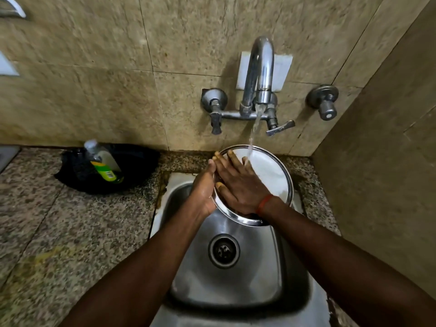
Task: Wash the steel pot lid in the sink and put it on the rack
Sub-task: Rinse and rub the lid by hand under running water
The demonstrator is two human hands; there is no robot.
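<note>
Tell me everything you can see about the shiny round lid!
The steel pot lid is a round, shiny metal disc with a raised rim, tilted and held above the sink, under the running tap. Water lands on its pale, wet face. The left hand grips its left edge, while the right hand lies flat across it, rubbing. Its lower edge is partly hidden.
</note>
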